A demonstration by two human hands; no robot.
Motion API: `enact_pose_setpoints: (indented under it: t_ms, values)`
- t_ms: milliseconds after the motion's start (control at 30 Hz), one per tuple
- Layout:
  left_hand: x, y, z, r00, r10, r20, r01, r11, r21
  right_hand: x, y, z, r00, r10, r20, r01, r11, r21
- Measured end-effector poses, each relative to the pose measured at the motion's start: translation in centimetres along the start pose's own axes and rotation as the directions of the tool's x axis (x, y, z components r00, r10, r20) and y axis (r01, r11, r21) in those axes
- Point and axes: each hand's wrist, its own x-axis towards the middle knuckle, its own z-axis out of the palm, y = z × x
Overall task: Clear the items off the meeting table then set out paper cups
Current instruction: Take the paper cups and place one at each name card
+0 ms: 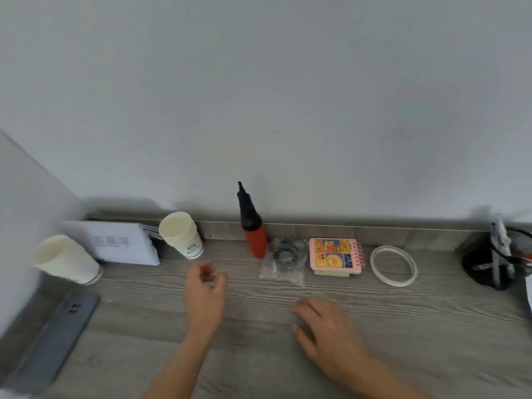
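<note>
Two white paper cups stand on the grey wood table [259, 341]: one [182, 235] at the back near the wall, the other [67, 259] at the far left. Along the back sit a red and black hand pump [253, 226], a clear bag of dark parts [285, 259], a pink spiral notebook [335, 256] and a white tape ring [393, 265]. My left hand [205, 295] hovers mid-table, fingers loosely curled and holding nothing, short of the near cup. My right hand [328, 329] lies palm down on the table, empty.
A stack of white papers [115, 243] lies behind the cups. A grey phone [54, 338] lies face down at the left edge. A dark bundle of items [495, 260] sits at the far right. A raised ledge and a white wall bound the back.
</note>
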Motion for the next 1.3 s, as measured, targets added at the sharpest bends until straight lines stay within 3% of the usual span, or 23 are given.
enact_pose_setpoints:
  t_ms: [67,133,300,533,767,867,933,1033,1133,1300]
  values:
    - [2.2,-1.7,-2.6,0.993,-0.086,-0.082,0.084,0.996,-0.025,1.2,-2.7,2.4,0.999,0.015,0.034,-0.014,0.999,-0.038]
    - [4.2,-2.6,-3.8,0.991,-0.113,-0.067,0.112,0.994,-0.009,1.7,-4.6,4.6,0.996,0.076,0.053,-0.069,0.991,-0.115]
    - [9.6,-3.6,-3.6,1.000,-0.013,0.017,0.014,0.998,-0.069,1.6,-5.5,7.4,0.984,0.175,0.042,-0.166,0.973,-0.157]
    - [14.0,-4.0,-2.2,1.000,-0.011,-0.024,0.007,0.990,-0.139,1.9,-5.9,7.5,0.983,0.182,0.036,-0.174,0.970,-0.168]
    - [10.1,-3.7,-3.7,0.958,0.239,0.158,-0.224,0.969,-0.104,1.9,-6.5,7.1,0.979,0.201,0.014,-0.197,0.968,-0.153]
    - [7.0,-2.6,-4.6,0.855,0.423,0.298,-0.398,0.906,-0.144,1.4,-7.0,6.5,0.955,0.297,-0.016,-0.298,0.952,-0.075]
    - [4.8,-2.0,-5.1,0.748,0.541,0.386,-0.529,0.836,-0.145,0.6,-7.7,5.5,0.914,0.406,-0.024,-0.402,0.911,0.091]
    - [1.1,-1.1,-5.6,0.545,0.669,0.506,-0.708,0.690,-0.150,-2.0,-9.3,2.3,0.770,0.636,-0.048,-0.526,0.675,0.517]
    - [-3.4,0.1,-6.2,0.325,0.704,0.631,-0.793,0.567,-0.224,-6.2,-10.8,-1.4,0.630,0.769,-0.107,-0.436,0.465,0.771]
    - [-11.2,1.7,-7.1,0.043,0.713,0.700,-0.838,0.407,-0.363,-14.0,-13.9,-4.7,0.567,0.819,-0.086,-0.477,0.412,0.776]
